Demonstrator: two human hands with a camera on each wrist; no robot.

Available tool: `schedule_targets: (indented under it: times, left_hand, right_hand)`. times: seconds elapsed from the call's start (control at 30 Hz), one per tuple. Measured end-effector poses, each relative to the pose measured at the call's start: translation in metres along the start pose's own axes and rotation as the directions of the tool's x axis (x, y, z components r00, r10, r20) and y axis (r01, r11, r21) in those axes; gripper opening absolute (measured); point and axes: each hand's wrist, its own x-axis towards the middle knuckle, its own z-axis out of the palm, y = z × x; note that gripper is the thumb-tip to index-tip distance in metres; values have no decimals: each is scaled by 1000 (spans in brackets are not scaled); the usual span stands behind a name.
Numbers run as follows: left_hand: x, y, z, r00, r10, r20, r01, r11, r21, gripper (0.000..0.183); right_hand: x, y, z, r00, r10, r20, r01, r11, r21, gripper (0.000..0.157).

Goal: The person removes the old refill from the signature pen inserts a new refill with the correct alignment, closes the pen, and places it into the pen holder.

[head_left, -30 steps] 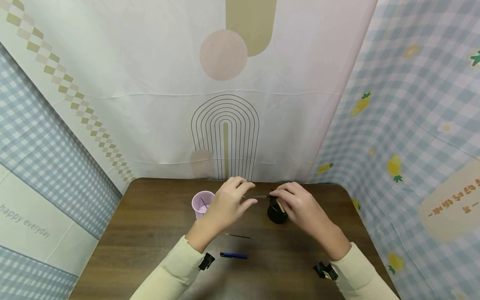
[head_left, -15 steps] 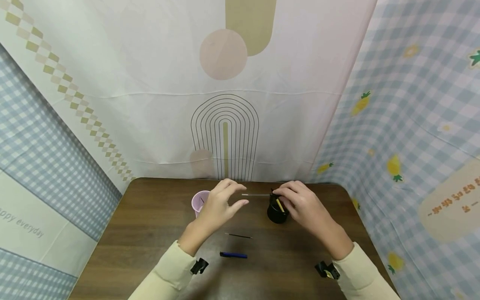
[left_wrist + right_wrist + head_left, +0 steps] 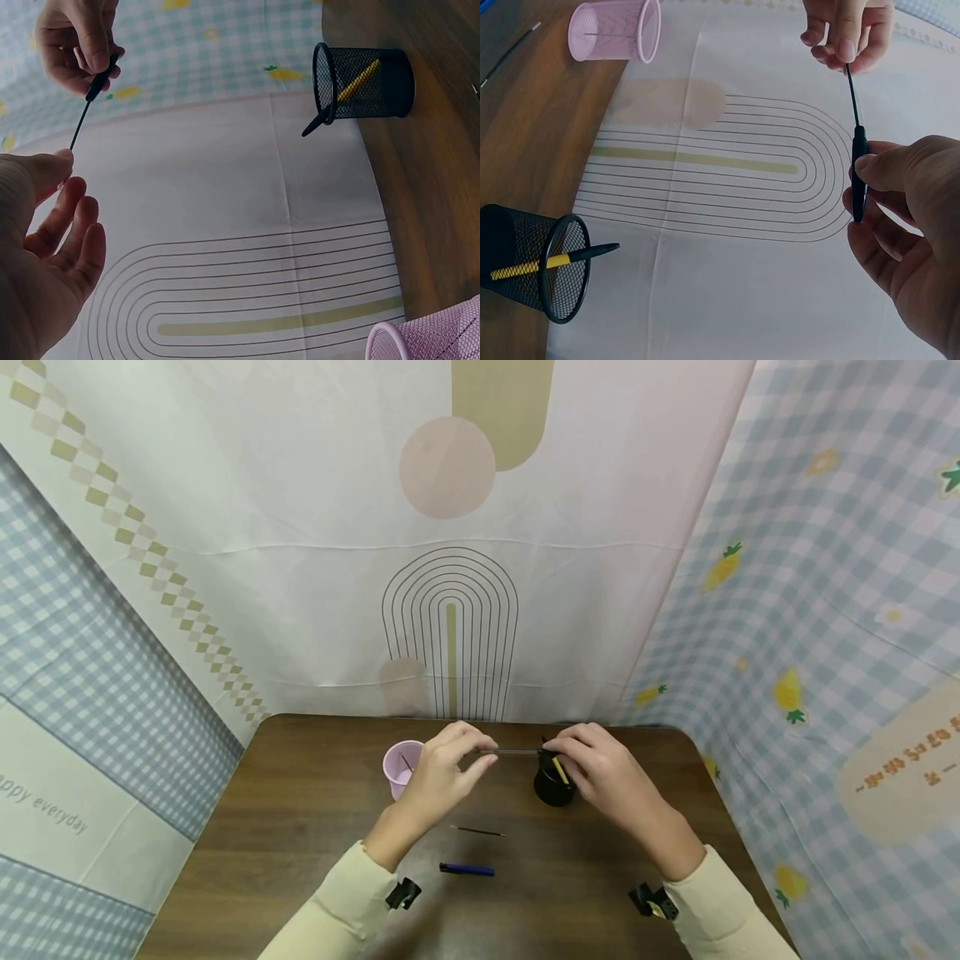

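A black pen barrel [image 3: 859, 141] with a ridged grip and a thin dark refill [image 3: 853, 97] sticking out of it hangs level above the back of the table. My right hand [image 3: 603, 768] holds the barrel between thumb and fingers. From the other side my left hand [image 3: 442, 764] pinches the free end of the refill, its last fingers spread loosely in the left wrist view. Below the right hand stands a black mesh pen cup [image 3: 553, 789], and a yellow-and-black pen [image 3: 549, 262] leans in it.
By my left hand is a pink mesh cup [image 3: 396, 768] with a thin stick inside. A loose refill [image 3: 477, 832] and a blue pen [image 3: 467, 870] lie on the brown table [image 3: 315, 810]. Patterned cloth [image 3: 337, 610] rises behind its back edge.
My left hand slid leftward off the refill with its fingers apart, then closed on the refill's free end. My right hand has barely moved and still holds the barrel.
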Motion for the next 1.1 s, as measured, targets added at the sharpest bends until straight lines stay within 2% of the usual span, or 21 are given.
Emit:
schedule_targets:
  times: [0.2, 0.5, 0.67, 0.93, 1.1]
  left_hand:
    - [1, 2, 0, 1000, -2, 22, 2, 999, 38, 10]
    - [4, 7, 0, 998, 48, 40, -53, 987, 152, 20]
    - [6, 9, -2, 997, 38, 60, -48, 984, 173, 15]
    - [8, 12, -6, 994, 45, 99, -65, 977, 204, 10]
    - [9, 13, -8, 991, 41, 125, -67, 974, 216, 5]
  right_hand:
    - [1, -1, -1, 1000, -1, 16, 0, 1000, 8, 30]
    - [-1, -2, 0, 1000, 10, -5, -10, 1000, -19, 25]
    - [-2, -3, 0, 999, 33, -15, -33, 999, -31, 23]
    - [-1, -4, 0, 999, 50, 4, -50, 999, 9, 23]
    - [-1, -4, 1, 999, 39, -7, -39, 999, 17, 25]
